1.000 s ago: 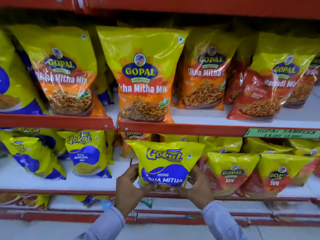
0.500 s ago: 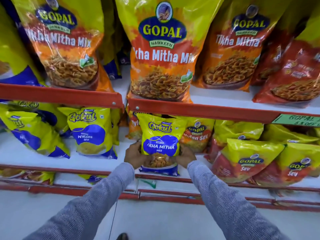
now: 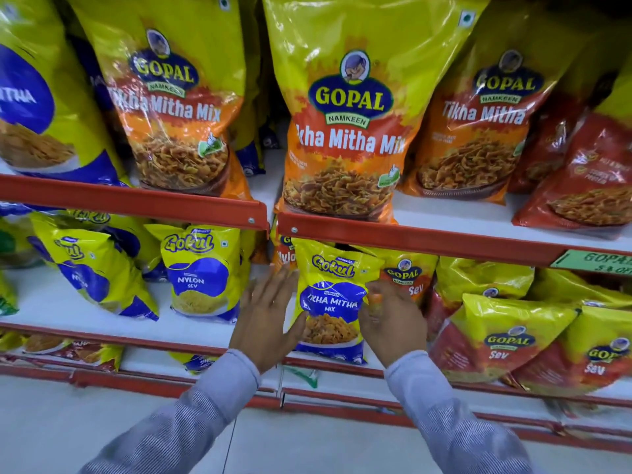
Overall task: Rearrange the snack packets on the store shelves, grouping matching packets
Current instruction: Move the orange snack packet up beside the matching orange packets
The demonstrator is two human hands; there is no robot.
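A small yellow-and-blue Gokul Tikha Mitha Mix packet (image 3: 330, 299) stands upright on the white middle shelf (image 3: 51, 299), just under the red shelf lip. My left hand (image 3: 268, 319) is beside its left edge with fingers spread and the thumb touching the packet's lower left. My right hand (image 3: 393, 323) is blurred, and its curled fingers rest on the packet's right edge. To the left stands a Gokul Nylon Sev packet (image 3: 201, 271). Behind and to the right are Gopal Sev packets (image 3: 496, 336).
Large Gopal Tikha Mitha Mix bags (image 3: 345, 114) fill the upper shelf behind a red rail (image 3: 427, 239). A green price tag (image 3: 595, 261) hangs at the right. More Gokul packets (image 3: 92, 268) lean at the left. Lower shelf rails and grey floor lie below.
The packet went from held in front of the shelf to standing on the middle shelf. My left hand has opened and slid off to its left side. The camera moved closer.
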